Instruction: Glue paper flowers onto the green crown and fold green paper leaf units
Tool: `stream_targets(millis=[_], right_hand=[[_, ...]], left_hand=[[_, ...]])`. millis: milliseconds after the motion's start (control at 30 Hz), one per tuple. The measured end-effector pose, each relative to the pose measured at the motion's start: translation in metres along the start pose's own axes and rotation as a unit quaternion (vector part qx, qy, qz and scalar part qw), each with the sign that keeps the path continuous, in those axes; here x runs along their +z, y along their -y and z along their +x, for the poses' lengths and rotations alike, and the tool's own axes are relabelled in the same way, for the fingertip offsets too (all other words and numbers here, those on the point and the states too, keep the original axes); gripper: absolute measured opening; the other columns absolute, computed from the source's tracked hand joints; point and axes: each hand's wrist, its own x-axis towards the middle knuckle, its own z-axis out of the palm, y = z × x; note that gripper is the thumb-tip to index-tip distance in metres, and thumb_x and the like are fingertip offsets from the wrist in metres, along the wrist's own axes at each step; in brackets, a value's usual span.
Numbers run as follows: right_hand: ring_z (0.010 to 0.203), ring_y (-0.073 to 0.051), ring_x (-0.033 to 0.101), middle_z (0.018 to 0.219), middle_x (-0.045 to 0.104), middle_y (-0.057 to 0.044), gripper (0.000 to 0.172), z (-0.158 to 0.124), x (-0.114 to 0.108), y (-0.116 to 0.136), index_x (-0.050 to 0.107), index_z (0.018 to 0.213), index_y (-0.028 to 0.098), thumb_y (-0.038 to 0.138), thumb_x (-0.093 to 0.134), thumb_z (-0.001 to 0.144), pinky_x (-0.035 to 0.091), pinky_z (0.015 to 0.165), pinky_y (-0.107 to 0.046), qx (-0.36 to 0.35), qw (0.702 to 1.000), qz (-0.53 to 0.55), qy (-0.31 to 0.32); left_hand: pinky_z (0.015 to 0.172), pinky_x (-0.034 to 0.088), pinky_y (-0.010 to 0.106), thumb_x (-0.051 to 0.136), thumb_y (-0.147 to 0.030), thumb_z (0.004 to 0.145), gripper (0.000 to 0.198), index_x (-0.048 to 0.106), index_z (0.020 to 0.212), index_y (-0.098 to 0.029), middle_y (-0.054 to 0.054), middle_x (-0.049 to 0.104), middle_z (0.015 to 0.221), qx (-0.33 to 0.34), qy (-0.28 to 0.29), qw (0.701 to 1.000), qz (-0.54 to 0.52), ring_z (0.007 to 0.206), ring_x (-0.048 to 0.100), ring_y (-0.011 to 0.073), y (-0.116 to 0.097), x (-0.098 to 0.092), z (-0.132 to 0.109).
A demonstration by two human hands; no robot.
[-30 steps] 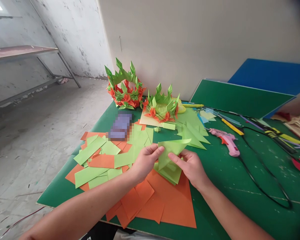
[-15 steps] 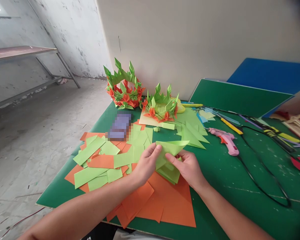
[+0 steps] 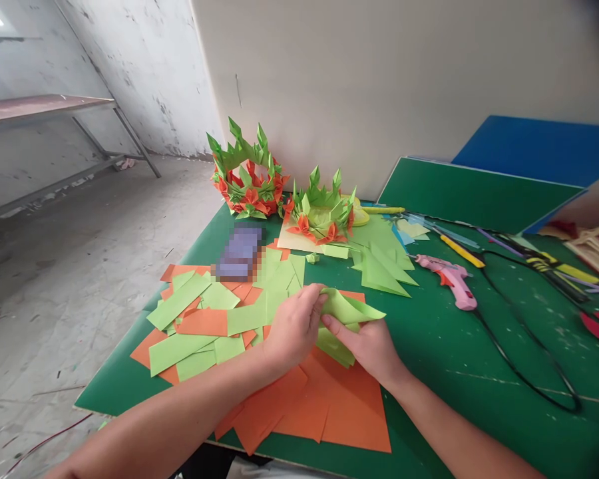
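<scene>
Green curled sheet (image 3: 348, 307) on my feed, left hand (image 3: 295, 326) pinching its left end, right hand (image 3: 374, 347) gripping its lower right, so I see it between the two; orange paper (image 3: 357, 416) under them, smaller crown (image 3: 324, 229) beyond, pink glue gun (image 3: 456, 283) off to their right

Light-green paper (image 3: 347, 307) curls over, one corner pointing right

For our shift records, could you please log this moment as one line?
left hand: holds green paper | right hand: holds same paper | beneath: orange sheets | to the right: pink glue gun
</scene>
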Motion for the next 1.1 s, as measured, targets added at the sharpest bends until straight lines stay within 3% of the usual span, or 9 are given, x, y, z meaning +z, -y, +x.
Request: stream_targets(millis=[133, 267, 333, 500, 700, 833, 900, 967, 1100], right_hand=[[0.088, -0.028, 0.07, 0.09, 0.075, -0.006, 0.029, 0.001, -0.003, 0.0, 0.073, 0.095, 0.022, 0.043, 0.073, 0.074, 0.057, 0.072, -0.037, 0.023, 0.999, 0.034, 0.017], [0.06, -0.017, 0.06, 0.063, 0.065, -0.001, 0.03, 0.008, -0.012, -0.005, 0.064, 0.063, 0.02, 0.046, 0.073, 0.075, 0.049, 0.057, -0.029, 0.021, 0.999, 0.037, -0.022], [0.056, -0.014, 0.055, 0.06, 0.06, 0.001, 0.033, 0.012, -0.018, -0.007, 0.061, 0.061, 0.019, 0.047, 0.073, 0.075, 0.046, 0.058, -0.028, 0.015, 0.998, 0.039, -0.049], [0.064, -0.015, 0.052, 0.063, 0.056, 0.0, 0.03, 0.021, -0.033, -0.008, 0.062, 0.063, 0.019, 0.044, 0.069, 0.079, 0.044, 0.067, -0.028, -0.03, 0.996, 0.021, -0.08], [0.078, -0.019, 0.058, 0.076, 0.063, -0.004, 0.025, 0.025, -0.052, -0.005, 0.065, 0.077, 0.02, 0.045, 0.065, 0.082, 0.047, 0.077, -0.032, -0.072, 0.979, 0.017, -0.191], [0.085, -0.02, 0.059, 0.091, 0.066, -0.006, 0.029, 0.018, -0.045, 0.001, 0.066, 0.097, 0.022, 0.048, 0.06, 0.086, 0.047, 0.077, -0.03, -0.081, 0.994, -0.063, -0.033], [0.076, -0.018, 0.056, 0.087, 0.066, -0.004, 0.029, 0.015, -0.037, 0.004, 0.068, 0.093, 0.022, 0.049, 0.063, 0.084, 0.045, 0.068, -0.028, -0.069, 0.989, -0.128, 0.033], [0.068, -0.016, 0.051, 0.077, 0.063, -0.002, 0.029, 0.013, -0.032, 0.005, 0.068, 0.082, 0.021, 0.049, 0.061, 0.084, 0.042, 0.062, -0.027, -0.062, 0.984, -0.161, 0.051], [0.06, -0.013, 0.043, 0.063, 0.051, 0.001, 0.033, 0.014, -0.034, 0.005, 0.062, 0.071, 0.02, 0.049, 0.059, 0.086, 0.036, 0.056, -0.025, -0.064, 0.984, -0.164, 0.003]], left_hand=[[0.059, 0.031, 0.026, 0.038, -0.027, 0.095, 0.018, 0.051, 0.084, -0.022, 0.0, 0.046, 0.07, -0.003, -0.007, 1.0, 0.013, 0.062, 0.04, 0.0142, -0.001, -0.001, 0.001], [0.057, 0.027, 0.027, 0.04, -0.026, 0.094, 0.02, 0.042, 0.074, -0.022, -0.002, 0.038, 0.066, -0.011, -0.029, 0.999, 0.024, 0.059, 0.033, 0.0139, 0.001, -0.004, 0.005], [0.056, 0.024, 0.028, 0.042, -0.028, 0.094, 0.024, 0.038, 0.071, -0.022, -0.002, 0.035, 0.064, -0.015, -0.042, 0.999, 0.03, 0.058, 0.029, 0.014, 0.002, -0.008, 0.009], [0.056, 0.02, 0.029, 0.045, -0.038, 0.092, 0.034, 0.03, 0.066, -0.022, -0.002, 0.031, 0.062, -0.037, -0.064, 0.997, -0.002, 0.058, 0.026, 0.0146, 0.003, -0.017, 0.015], [0.056, 0.018, 0.029, 0.044, -0.038, 0.092, 0.033, 0.031, 0.066, -0.022, -0.003, 0.031, 0.062, -0.069, -0.048, 0.996, 0.017, 0.056, 0.025, 0.0146, 0.01, -0.022, 0.015], [0.056, 0.021, 0.028, 0.039, -0.037, 0.094, 0.028, 0.041, 0.07, -0.022, -0.002, 0.038, 0.063, -0.039, 0.038, 0.998, 0.04, 0.056, 0.031, 0.0145, 0.007, -0.014, 0.011], [0.056, 0.022, 0.027, 0.04, -0.038, 0.094, 0.028, 0.044, 0.071, -0.022, -0.002, 0.041, 0.064, -0.031, 0.057, 0.997, 0.029, 0.057, 0.033, 0.0143, 0.004, -0.011, 0.009], [0.056, 0.023, 0.027, 0.046, -0.042, 0.091, 0.03, 0.046, 0.07, -0.022, -0.002, 0.041, 0.063, -0.033, 0.069, 0.997, 0.011, 0.057, 0.033, 0.0135, 0.001, -0.01, 0.009], [0.056, 0.028, 0.025, 0.069, -0.051, 0.074, 0.033, 0.058, 0.074, -0.019, -0.002, 0.049, 0.065, -0.084, 0.092, 0.991, -0.044, 0.06, 0.038, 0.0123, 0.001, -0.016, 0.012]])
